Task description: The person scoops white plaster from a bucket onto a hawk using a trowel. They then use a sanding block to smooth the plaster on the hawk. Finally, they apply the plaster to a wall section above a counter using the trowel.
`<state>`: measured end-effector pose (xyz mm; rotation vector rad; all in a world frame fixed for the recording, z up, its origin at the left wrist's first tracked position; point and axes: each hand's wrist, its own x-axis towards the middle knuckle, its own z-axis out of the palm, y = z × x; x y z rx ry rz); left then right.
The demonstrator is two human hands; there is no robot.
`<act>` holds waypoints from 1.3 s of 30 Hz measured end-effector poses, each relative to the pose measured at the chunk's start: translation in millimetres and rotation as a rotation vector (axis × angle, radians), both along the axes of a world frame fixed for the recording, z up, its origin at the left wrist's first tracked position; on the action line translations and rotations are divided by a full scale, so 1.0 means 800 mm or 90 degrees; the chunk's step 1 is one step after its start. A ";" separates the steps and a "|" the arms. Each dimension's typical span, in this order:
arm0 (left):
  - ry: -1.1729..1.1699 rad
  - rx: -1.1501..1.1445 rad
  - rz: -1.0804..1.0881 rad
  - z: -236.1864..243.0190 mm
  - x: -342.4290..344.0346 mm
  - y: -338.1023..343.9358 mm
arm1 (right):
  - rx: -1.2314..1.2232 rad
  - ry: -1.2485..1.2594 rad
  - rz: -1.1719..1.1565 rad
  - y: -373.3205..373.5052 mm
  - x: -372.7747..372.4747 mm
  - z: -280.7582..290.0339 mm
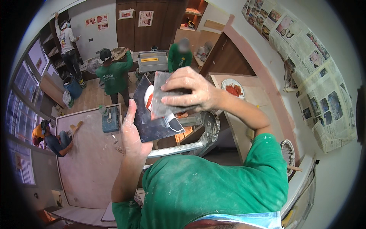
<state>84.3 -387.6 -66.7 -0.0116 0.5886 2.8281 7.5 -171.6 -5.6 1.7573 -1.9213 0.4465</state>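
My left hand (134, 137) holds a dark square board (144, 123) in front of my chest, thumb up along its left edge; the fingers behind it are hidden. White and orange-red putty (149, 93) lies on the board, with a white smear near its lower right edge. My right hand (192, 89) is closed on a flat grey putty spreader (160, 105), fingers spread over its face. The spreader is tilted over the board and covers part of the putty. Whether their edges touch, I cannot tell. Both hands have whitish dust on them.
A metal folding ladder (209, 131) stands just below the board. On the bench to the right sits a white plate (228, 82) of red putty. Newspaper sheets (305, 68) cover the right wall. Several people work farther off, one (114, 74) in green. A large pale panel (87, 160) lies at left.
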 end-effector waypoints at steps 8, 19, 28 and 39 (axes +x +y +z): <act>-0.023 -0.172 0.096 -0.026 -0.020 -0.026 | 0.230 0.209 -0.119 0.018 -0.012 0.070; 0.021 -0.381 0.152 -0.046 -0.032 -0.030 | 0.353 0.181 -0.067 -0.035 0.012 0.091; 0.017 -0.449 0.132 -0.028 -0.025 -0.025 | 0.410 0.122 -0.096 -0.034 0.026 0.087; 0.027 0.036 -0.151 0.003 -0.011 -0.032 | 0.054 0.032 -0.037 -0.025 0.040 0.033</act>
